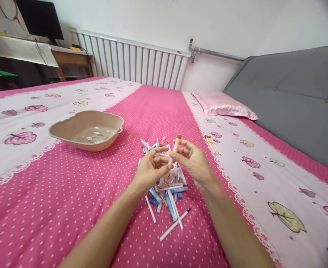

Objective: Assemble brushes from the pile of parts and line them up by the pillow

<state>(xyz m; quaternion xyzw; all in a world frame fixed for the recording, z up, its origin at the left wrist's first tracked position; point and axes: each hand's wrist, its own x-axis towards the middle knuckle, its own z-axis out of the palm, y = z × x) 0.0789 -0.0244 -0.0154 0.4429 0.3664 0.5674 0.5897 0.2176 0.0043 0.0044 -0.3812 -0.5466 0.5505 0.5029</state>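
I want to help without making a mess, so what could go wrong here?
The peach stick might slip from the right hand and get lost in the jumbled pile below.

The dark-tipped white stick at the pile's near edge could mark the pink bedspread, if that tip is inky; I can't tell.

The tan basin stands on the same bedspread, so a bump might tip it and spill the small pale bits inside.

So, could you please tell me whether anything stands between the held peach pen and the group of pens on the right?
Only the right hand, which holds the peach pen; beyond it, nothing visible stands before the group of pens.
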